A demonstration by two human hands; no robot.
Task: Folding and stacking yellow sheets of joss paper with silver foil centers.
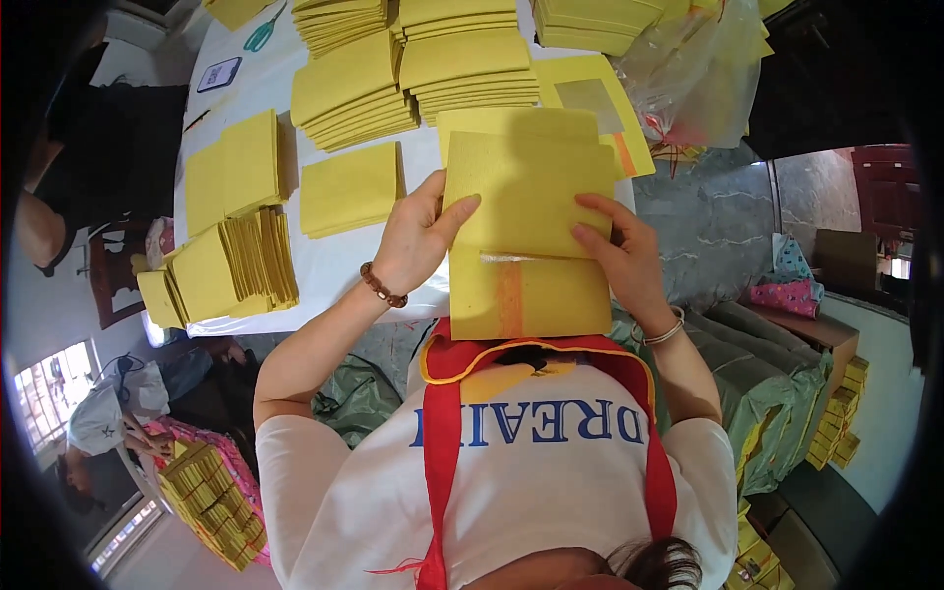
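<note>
Both my hands hold a yellow paper sheet (531, 295) in front of my chest, at the near edge of the table. An orange strip and a shiny patch show on its lower part, and its upper part looks folded over. My left hand (425, 234) grips the left edge, thumb on top. At the right edge, my right hand (624, 258) pinches it with thumb and forefinger. Behind the sheet's top lies more yellow paper (516, 121). A flat yellow sheet (629, 108) with a grey panel and an orange strip lies just beyond, to the right.
Stacks of folded yellow paper (356, 93) fill the far side of the white-covered table (339, 261). More bundles (251, 261) stand at its left edge. Teal scissors (261, 34) lie far left. A clear plastic bag (688, 74) is at far right. Another person (118, 403) sits lower left.
</note>
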